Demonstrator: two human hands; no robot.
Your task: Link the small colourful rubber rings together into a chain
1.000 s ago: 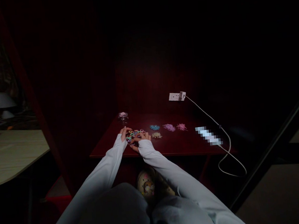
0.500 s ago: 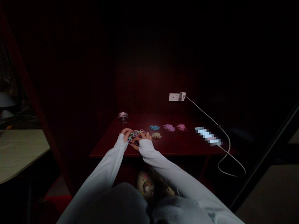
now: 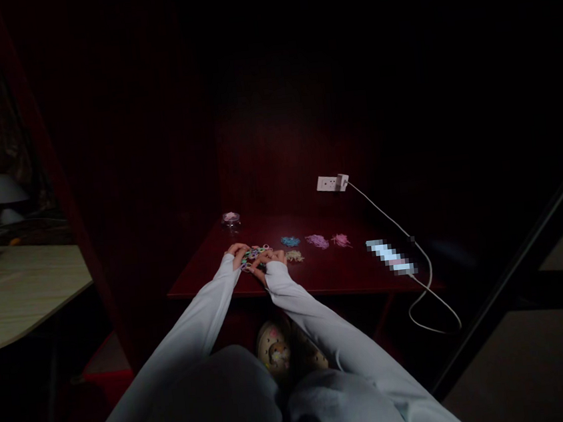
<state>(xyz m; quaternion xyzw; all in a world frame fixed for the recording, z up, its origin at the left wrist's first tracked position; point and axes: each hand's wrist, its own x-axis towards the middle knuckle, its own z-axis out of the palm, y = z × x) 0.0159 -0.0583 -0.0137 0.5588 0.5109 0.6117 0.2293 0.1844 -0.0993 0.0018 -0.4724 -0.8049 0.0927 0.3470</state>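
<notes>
A loose pile of small multicoloured rings, which look like hair ties [image 3: 254, 254], lies near the front left of the dark red desk [image 3: 338, 275]. Along the pile's left side rests my left hand [image 3: 238, 250], its fingers stretched and slightly bent. My right hand [image 3: 271, 259] reaches over the pile's right side, thumb and forefinger close together at the front; whatever is between them is too small to make out. Just beside my right hand is a cream-coloured heap [image 3: 295, 256]. Behind it are separate blue [image 3: 291, 241], purple [image 3: 317, 241] and pink [image 3: 341, 240] heaps of small pieces.
A small clear jar [image 3: 231, 219] with pink contents stands at the back left. At the right lies a blurred-out bright device [image 3: 391, 257], its white cable [image 3: 385, 211] running to a wall socket [image 3: 329, 184]. A pale table [image 3: 28, 285] stands to the left.
My right hand has shifted slightly at the pile, its thumb and forefinger now nearer the front. My left hand stays nearly in place. The view has moved a little.
</notes>
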